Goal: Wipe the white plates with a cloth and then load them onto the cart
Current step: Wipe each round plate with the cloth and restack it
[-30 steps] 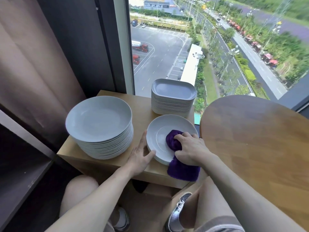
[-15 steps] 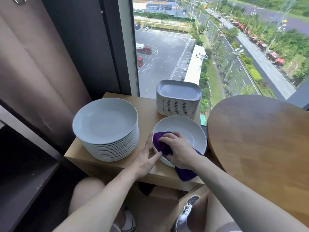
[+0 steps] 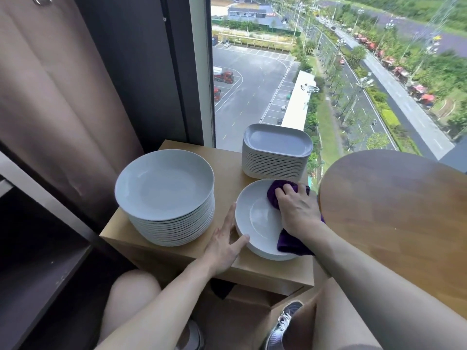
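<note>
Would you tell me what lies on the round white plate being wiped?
A purple cloth, gripped by the right hand, covers its right side; the surface beneath is hidden.

no readable text that we can spot, reddish sign (image 3: 270,14) on the far building (image 3: 249,13) too blurry for us

High-rise dining room: plate stacks (image 3: 164,183) beside a tall window (image 3: 252,102).
</note>
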The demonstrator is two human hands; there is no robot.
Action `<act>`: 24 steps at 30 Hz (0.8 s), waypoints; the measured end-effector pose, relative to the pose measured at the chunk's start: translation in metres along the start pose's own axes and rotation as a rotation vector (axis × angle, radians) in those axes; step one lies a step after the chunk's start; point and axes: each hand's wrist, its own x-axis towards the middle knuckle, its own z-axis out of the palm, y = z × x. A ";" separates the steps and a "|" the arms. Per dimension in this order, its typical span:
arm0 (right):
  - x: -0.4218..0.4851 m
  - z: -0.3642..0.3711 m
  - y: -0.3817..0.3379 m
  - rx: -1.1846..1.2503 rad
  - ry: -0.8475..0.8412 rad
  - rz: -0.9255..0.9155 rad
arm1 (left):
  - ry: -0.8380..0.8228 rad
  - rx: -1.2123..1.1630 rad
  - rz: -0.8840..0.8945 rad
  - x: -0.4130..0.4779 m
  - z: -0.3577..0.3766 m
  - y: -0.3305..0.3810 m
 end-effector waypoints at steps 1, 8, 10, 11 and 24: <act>-0.002 -0.001 0.001 -0.006 -0.032 0.018 | 0.001 0.007 0.001 0.000 0.000 -0.001; -0.030 -0.014 0.016 0.165 -0.219 0.011 | 0.015 -0.005 0.012 0.004 0.001 -0.009; -0.042 -0.015 0.018 0.197 -0.266 -0.093 | 0.003 -0.071 0.028 0.005 0.001 -0.012; -0.047 -0.015 0.017 0.210 -0.282 -0.149 | -0.006 -0.097 0.035 0.006 0.001 -0.013; -0.034 -0.011 -0.029 0.500 -0.181 -0.319 | -0.020 -0.114 0.015 0.008 -0.002 -0.009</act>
